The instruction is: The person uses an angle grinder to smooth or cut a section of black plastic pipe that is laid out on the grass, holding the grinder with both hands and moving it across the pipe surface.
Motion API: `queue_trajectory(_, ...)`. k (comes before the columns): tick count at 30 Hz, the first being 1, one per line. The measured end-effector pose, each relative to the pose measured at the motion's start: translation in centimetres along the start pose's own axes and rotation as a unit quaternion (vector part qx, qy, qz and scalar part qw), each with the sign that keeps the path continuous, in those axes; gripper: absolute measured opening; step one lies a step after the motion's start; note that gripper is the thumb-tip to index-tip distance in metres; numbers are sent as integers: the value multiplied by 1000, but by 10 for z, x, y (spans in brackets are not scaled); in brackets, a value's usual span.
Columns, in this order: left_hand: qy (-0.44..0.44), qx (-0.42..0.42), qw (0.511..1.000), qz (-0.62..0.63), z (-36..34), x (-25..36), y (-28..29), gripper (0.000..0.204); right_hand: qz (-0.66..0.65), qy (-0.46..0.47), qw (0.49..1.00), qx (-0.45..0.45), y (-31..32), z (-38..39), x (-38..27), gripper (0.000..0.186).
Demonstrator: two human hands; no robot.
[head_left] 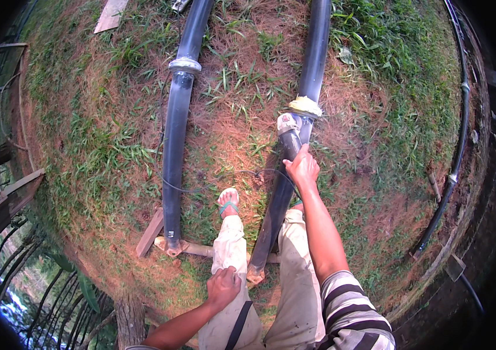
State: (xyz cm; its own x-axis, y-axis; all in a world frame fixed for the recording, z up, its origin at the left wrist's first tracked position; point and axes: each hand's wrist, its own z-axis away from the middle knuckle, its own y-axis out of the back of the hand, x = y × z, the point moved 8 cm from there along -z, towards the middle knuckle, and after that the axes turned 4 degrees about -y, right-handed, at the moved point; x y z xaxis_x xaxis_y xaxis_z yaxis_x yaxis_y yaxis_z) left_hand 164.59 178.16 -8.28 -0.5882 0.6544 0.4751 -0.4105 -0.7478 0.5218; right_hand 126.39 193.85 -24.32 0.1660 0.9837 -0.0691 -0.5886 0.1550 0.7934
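My right hand [303, 167] grips a dark cylindrical power tool [290, 142] with a pale head, held over the right black pipe [276, 216] just below its cream-colored collar [305, 107]. A thin cable [201, 189] loops from the tool toward the left black pipe [175, 140], which has a silvery-white collar [185, 65]. My left hand [224, 286] is closed at my left thigh, above a black strap [240, 326]; whether its fingers hold anything is hidden.
Both pipes lie on grass and dry needles, meeting beige fittings [177, 248] near my feet. A wooden plank [149, 233] lies beside the left pipe, a board [109, 14] farther off. A thinner black pipe [462, 134] runs along the right edge; wooden structures and a tree trunk [129, 321] stand left.
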Motion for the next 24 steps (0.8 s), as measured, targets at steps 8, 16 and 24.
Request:
queue_trajectory(8,44,-68,997,2,1,-10,-12,24,34,-10,999,-13,11,-2,-5,68)
queue_trajectory(16,71,-90,993,-11,-1,-16,-8,23,2,-17,1000,-1,0,17,25,65)
queue_trajectory(24,44,-58,997,6,-1,-11,-9,21,-60,-6,997,44,-4,25,48,63)
